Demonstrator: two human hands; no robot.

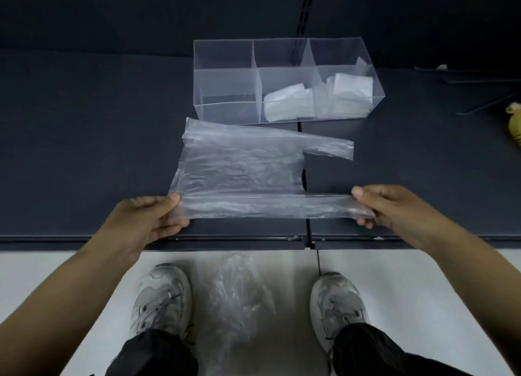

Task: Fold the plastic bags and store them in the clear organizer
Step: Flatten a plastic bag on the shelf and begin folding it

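Head — hazy floor plastic [236, 299], perhaps bags

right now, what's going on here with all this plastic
A person is folding a clear bag on the dark table. The left hand and right hand each pinch one end of its near edge, turned over into a strip. Behind it, the organizer holds folded bags in its middle and right compartments; the left looks empty. More plastic lies on the floor.
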